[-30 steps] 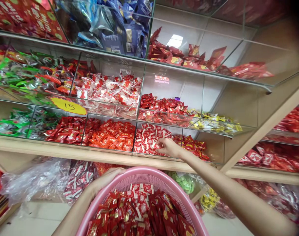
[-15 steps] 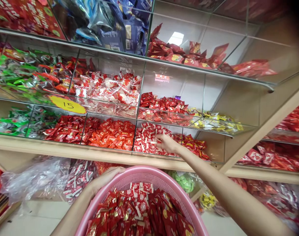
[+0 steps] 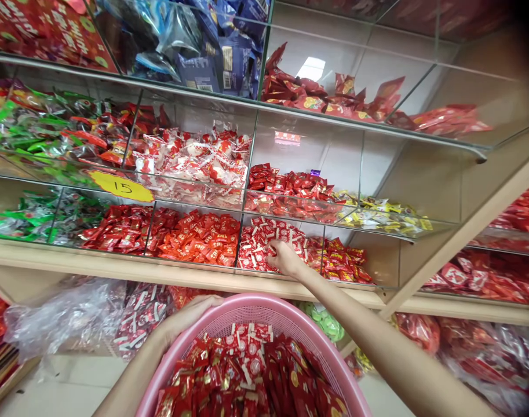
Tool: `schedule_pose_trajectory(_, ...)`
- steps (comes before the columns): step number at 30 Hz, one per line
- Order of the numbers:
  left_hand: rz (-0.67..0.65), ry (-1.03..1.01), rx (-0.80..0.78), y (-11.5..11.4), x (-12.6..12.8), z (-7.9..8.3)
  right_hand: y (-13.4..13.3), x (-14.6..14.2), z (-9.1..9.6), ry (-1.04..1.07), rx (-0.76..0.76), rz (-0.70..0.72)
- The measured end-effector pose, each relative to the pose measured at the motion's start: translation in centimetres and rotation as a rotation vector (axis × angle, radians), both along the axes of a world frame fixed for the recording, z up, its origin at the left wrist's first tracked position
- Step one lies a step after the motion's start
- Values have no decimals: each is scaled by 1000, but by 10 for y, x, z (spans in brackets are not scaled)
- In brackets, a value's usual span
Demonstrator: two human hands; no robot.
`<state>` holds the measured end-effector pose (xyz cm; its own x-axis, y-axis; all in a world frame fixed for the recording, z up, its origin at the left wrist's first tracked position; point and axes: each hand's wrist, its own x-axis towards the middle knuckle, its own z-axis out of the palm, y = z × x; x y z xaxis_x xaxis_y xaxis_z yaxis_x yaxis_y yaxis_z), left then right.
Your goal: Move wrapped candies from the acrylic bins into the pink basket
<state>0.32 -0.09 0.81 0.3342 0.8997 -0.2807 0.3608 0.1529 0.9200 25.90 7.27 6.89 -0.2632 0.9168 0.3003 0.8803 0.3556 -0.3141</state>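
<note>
My left hand (image 3: 194, 313) is closed over the left rim of a pink plastic basket (image 3: 256, 301), its fingertips partly hidden. Inside the basket lie red-and-white wrapped candies (image 3: 253, 365), glossy red packets with gold (image 3: 203, 376) and larger dark red packets (image 3: 296, 376). My right hand (image 3: 285, 258) reaches past the basket into a bottom-row shelf bin and curls its fingers onto the red-and-white wrapped candies (image 3: 256, 240) there. How many sit between the fingers cannot be made out.
Clear dividers (image 3: 238, 240) and a wooden shelf edge (image 3: 116, 269) front the bins. Beside that bin are orange-red candies (image 3: 203, 240) and red-yellow ones (image 3: 345, 260). A yellow price tag (image 3: 121, 185) reads 15. Plastic bags (image 3: 73, 318) lie below the shelf.
My right hand has moved slightly left and down within the bin, and its fingers have curled in. My left hand keeps its hold on the basket rim.
</note>
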Motion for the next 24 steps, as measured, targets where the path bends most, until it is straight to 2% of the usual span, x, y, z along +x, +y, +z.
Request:
schedule_pose_trajectory(6,-14,0,6,0,-1,-1,3,-3,11,109,-62,21)
schedule_pose_trajectory(10,-19,-2,15,0,-1,-1,2,-9,14,-25,-85,-71)
schedule_pose_trajectory(16,-19,4,33,1,-1,-3,-5,-30,13,-222,-8,-228)
schedule_pose_trajectory(20,0,-3,13,0,-1,-1,-8,-43,12,-282,-52,-238)
schedule_pose_trajectory(24,-36,-42,20,-1,0,2,-8,-43,10,-280,-58,-248)
